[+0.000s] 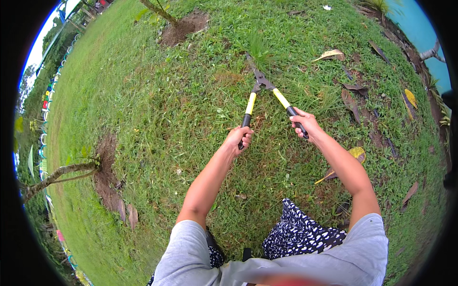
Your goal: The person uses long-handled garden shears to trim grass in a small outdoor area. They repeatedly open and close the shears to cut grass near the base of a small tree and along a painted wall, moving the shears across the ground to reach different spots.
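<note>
My left hand (242,138) is closed around one black grip of a pair of hedge shears (262,81), and my right hand (306,125) holds the other grip. The handles are yellow and black and spread in a V. The dark, worn blades point away from me and look nearly together, low over the lawn. Their tips lie beside a tuft of tall grass (258,52). Shorter grass and weeds surround the shears.
A thin tree trunk (162,13) rises from bare soil at the top; another trunk (68,171) leans at left. Dry leaves (331,54) lie on the right, near a dark hose (391,147) and a turquoise wall (417,26). Painted rings (43,138) line the far left edge.
</note>
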`<move>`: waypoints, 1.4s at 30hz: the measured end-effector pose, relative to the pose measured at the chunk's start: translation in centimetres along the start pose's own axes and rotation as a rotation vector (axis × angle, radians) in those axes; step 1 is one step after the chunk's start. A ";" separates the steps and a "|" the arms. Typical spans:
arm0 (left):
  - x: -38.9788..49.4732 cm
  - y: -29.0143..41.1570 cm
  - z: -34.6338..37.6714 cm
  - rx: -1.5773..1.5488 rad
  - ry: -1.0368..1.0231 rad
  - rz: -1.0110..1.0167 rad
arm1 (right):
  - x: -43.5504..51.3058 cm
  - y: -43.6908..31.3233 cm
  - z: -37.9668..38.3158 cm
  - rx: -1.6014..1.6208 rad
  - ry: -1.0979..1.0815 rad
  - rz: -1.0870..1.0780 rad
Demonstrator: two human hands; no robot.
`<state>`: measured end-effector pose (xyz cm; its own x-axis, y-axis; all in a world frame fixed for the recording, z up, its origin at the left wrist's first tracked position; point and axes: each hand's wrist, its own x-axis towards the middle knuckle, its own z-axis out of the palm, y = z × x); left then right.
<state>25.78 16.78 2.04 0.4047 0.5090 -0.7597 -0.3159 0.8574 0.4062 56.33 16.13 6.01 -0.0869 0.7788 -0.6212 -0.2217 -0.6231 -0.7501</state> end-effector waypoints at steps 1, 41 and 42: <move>-0.1 1.2 -0.4 -0.010 -0.081 0.020 | 0.1 -1.0 -0.9 -0.034 -0.064 0.012; -3.6 -1.5 0.7 0.206 0.169 0.013 | -2.1 -0.8 -3.1 -0.214 -0.030 0.139; -2.3 -3.6 3.3 0.146 0.103 0.055 | -2.5 1.3 -1.3 -0.111 -0.050 0.157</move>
<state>28.83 12.77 4.01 0.2981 0.5515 -0.7791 -0.2043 0.8341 0.5123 57.53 13.29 6.25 -0.1608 0.6722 -0.7227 -0.0929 -0.7393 -0.6669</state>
